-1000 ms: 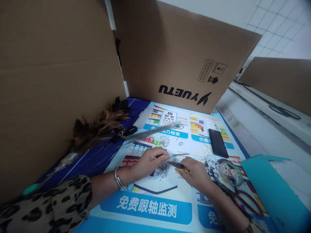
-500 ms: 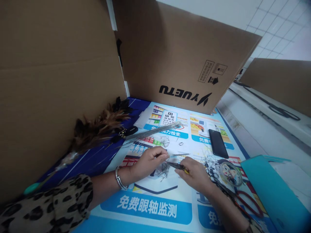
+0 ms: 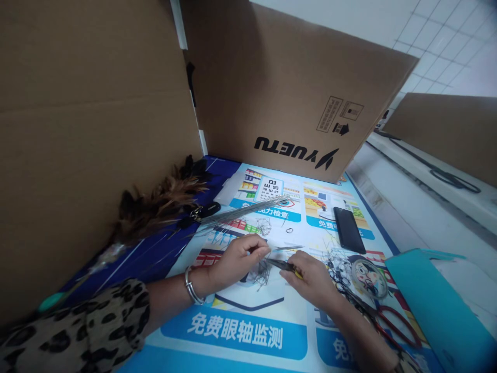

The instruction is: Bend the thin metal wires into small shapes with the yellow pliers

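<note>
My right hand [image 3: 308, 277] is closed round the yellow-and-black handles of a pair of pliers [image 3: 280, 264], their dark jaws pointing left. Just left of the jaw tips, my left hand [image 3: 248, 255] pinches with thumb and forefinger; what sits in the pinch is too small to name, perhaps a thin wire. Under the hands lies a small tangle of thin wire pieces [image 3: 262, 277]. Behind them a few short straight wires [image 3: 288, 247] rest on the printed sheet, and farther back a bundle of long thin wires [image 3: 248, 208] lies slantwise.
A black phone [image 3: 348, 230], a round tin with a cartoon picture [image 3: 368, 277], red-handled scissors [image 3: 399, 325] and a teal folder [image 3: 435, 305] lie to the right. At left is a feather duster [image 3: 155, 207]. Tall cardboard [image 3: 287, 83] walls the back and left.
</note>
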Demonstrator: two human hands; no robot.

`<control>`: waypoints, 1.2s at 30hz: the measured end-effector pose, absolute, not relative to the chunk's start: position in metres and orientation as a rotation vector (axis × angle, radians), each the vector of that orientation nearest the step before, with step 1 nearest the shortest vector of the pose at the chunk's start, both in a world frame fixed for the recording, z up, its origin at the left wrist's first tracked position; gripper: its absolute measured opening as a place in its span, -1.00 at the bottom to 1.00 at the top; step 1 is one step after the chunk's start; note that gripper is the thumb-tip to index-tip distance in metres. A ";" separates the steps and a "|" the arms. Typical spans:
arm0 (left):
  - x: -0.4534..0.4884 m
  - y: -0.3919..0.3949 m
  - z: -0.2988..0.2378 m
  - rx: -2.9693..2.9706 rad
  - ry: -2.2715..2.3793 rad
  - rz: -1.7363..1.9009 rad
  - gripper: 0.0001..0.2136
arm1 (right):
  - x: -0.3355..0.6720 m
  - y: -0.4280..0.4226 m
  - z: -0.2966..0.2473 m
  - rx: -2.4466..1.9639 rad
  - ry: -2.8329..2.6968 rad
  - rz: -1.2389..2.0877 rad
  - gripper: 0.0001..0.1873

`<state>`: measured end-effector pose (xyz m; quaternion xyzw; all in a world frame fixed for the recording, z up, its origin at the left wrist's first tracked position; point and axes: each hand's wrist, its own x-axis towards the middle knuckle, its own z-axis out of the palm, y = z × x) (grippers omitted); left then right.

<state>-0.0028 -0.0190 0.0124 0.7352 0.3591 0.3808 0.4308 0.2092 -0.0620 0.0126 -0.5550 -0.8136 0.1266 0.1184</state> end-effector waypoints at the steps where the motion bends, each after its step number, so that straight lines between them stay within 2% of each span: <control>1: -0.003 -0.019 0.012 1.832 0.896 0.952 -0.83 | 0.209 -0.062 0.013 -1.622 -2.378 0.370 -0.74; 36: 0.001 -0.027 0.012 1.778 0.851 1.004 -0.84 | 0.208 -0.062 0.015 -1.576 -2.395 0.361 -0.75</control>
